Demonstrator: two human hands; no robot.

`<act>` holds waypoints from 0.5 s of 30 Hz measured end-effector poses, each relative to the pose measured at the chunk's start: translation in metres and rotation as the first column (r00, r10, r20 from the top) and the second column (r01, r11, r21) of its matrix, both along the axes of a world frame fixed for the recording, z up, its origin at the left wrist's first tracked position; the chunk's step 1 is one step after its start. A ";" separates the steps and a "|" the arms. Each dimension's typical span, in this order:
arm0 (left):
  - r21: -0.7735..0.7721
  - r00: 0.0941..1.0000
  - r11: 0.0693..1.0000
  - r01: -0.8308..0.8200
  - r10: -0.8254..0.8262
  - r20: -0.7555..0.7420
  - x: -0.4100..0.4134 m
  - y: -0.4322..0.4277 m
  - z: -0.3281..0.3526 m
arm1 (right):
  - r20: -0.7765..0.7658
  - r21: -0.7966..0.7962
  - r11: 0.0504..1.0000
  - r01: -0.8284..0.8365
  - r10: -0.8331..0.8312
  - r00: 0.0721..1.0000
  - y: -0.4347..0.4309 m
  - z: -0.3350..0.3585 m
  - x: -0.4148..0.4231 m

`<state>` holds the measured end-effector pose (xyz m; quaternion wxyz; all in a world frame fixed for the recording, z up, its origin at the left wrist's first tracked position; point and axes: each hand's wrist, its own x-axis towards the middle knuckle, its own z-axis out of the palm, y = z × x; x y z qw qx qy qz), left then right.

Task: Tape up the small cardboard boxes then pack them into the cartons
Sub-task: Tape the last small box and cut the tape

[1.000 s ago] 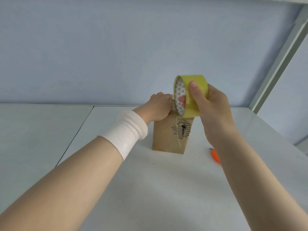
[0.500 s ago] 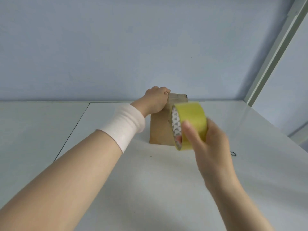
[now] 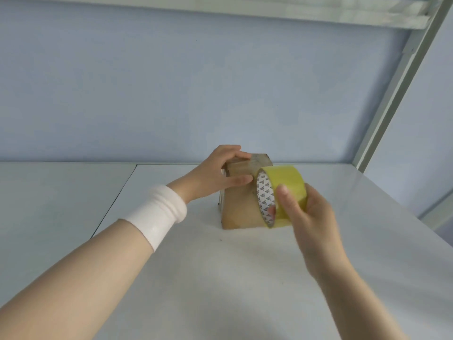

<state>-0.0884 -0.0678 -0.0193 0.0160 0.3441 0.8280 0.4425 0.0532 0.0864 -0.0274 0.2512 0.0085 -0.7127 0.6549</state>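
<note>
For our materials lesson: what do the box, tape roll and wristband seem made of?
The box looks like matt brown cardboard, glossy where tape crosses its top. The tape roll looks like glossy yellowish plastic film on a printed core, probably card. The wristband seems soft white fabric, bunched in folds.

A plain workroom: white tabletop (image 3: 220, 278), blue wall (image 3: 196, 94), metal shelf frame (image 3: 392, 99).

A pale blue wall (image 3: 171, 82) spans 9 to 3 o'clock. Below it a white tabletop (image 3: 220, 290) runs toward 6 o'clock, split into 2 panels by a dark seam (image 3: 115, 200) at 8 o'clock. A pale metal upright (image 3: 397, 94) slants at 2 o'clock, meeting a shelf (image 3: 318, 11) at 1 o'clock. The light is soft and even.
</note>
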 end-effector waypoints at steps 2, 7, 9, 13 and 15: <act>0.050 0.998 0.999 -0.009 0.006 0.056 0.004 0.007 0.005 | 0.006 0.044 0.999 0.027 -0.028 1.000 0.010 0.022 -0.005; 0.182 0.914 0.938 -0.296 0.223 0.341 0.002 0.026 -0.002 | 0.129 0.029 0.999 0.020 -0.023 0.991 0.021 0.059 -0.050; 0.133 0.881 0.891 -0.435 0.390 0.266 -0.006 0.030 -0.007 | 0.195 0.017 1.000 0.011 -0.014 0.981 0.016 0.055 -0.069; 0.066 0.880 0.895 -0.441 0.416 0.230 -0.026 0.034 -0.012 | 0.243 0.059 0.996 0.059 -0.072 0.967 0.007 0.043 -0.103; 0.006 0.861 0.902 -0.431 0.409 0.304 -0.034 0.035 -0.022 | 0.274 0.083 0.997 0.010 -0.032 0.961 0.005 0.027 -0.111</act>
